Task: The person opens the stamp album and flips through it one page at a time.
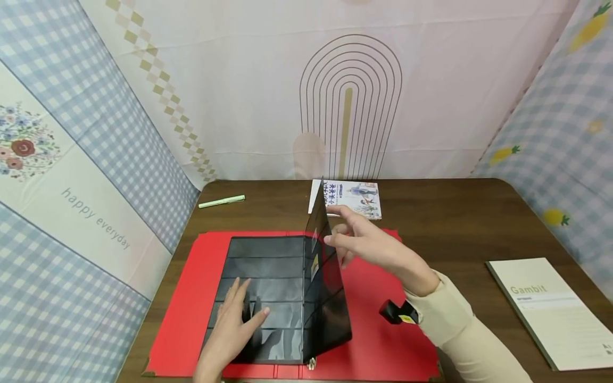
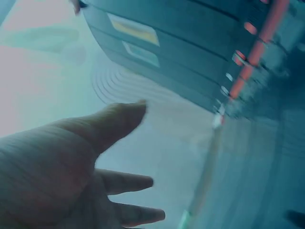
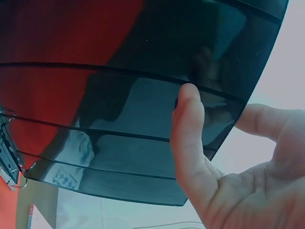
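Observation:
A red ring binder [image 1: 179,314] lies spread on the table with black pocket pages inside. One black page [image 1: 330,298] stands nearly upright from the rings; two small cards [image 2: 133,29] show in its pockets. My right hand [image 1: 364,239] holds this page by its outer edge, and in the right wrist view a digit [image 3: 188,129] lies across its face while another passes behind the edge. My left hand [image 1: 230,324], its fingers spread and thumb apart, is over the flat left page [image 1: 268,266] with nothing in its grasp.
A pale green pen [image 1: 222,201] lies at the table's back left. Behind the upright page is a picture booklet [image 1: 356,197]. A notebook marked Gambit [image 1: 551,314] rests at the right edge. Printed cloth hangs around the back and sides.

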The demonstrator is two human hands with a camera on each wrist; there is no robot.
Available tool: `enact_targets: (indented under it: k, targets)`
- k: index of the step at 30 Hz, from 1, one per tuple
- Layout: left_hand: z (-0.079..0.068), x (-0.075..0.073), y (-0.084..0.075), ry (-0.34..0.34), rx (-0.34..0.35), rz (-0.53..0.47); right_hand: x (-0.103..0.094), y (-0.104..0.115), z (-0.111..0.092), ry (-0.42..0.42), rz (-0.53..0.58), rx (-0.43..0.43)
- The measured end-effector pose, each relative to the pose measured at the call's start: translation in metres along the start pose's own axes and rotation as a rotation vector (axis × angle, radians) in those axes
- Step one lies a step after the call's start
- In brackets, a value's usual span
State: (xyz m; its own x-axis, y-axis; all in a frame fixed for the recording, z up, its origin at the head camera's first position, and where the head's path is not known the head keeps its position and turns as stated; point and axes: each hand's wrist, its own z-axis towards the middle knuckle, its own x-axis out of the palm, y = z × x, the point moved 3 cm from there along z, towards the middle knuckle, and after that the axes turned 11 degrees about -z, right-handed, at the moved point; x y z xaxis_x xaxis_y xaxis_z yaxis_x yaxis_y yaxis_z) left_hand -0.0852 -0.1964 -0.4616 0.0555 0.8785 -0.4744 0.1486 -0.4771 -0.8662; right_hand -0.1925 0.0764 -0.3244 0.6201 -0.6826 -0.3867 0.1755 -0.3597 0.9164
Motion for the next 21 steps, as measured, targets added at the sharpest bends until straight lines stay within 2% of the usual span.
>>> enact_targets:
  k: [8, 13, 17, 21]
  targets:
    - [-0.006, 0.002, -0.044, -0.100, 0.239, -0.110, 0.007, 0.004, 0.006, 0.004, -0.061, -0.002]
    - [-0.008, 0.009, -0.071, -0.090, 0.364, -0.229, 0.014, 0.003, 0.012, -0.008, -0.053, -0.018]
    - [-0.008, 0.014, -0.086, -0.074, 0.437, -0.285, 0.017, -0.001, 0.015, -0.011, -0.034, -0.027]
    - [-0.006, 0.012, -0.102, -0.112, 0.503, -0.317, 0.021, 0.000, 0.018, -0.004, -0.035, -0.025]
